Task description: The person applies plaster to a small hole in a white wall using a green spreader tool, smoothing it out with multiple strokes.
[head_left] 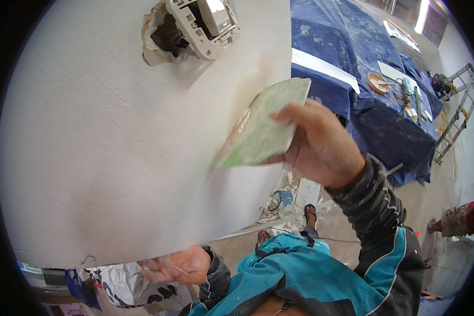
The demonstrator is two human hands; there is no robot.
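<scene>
My right hand [324, 145] grips a pale green, worn sheet [255, 126], possibly sandpaper, at the white wall [89, 116], with some motion blur; contact with the surface is unclear. Above it a loose switch frame [208, 45] with a rocker sits beside a ragged hole [166, 37] in the wall. My left hand [176, 266] is low, near the wall's bottom edge as seen here, palm up with fingers loosely bent apart and nothing in it.
Blue sheeting [368, 147] covers raised items holding a yellow bowl [376, 83], tools and white boards. A ladder [461, 118] leans at right. Debris [305, 192] lies by my feet. Another person's leg [463, 218] shows at the right edge.
</scene>
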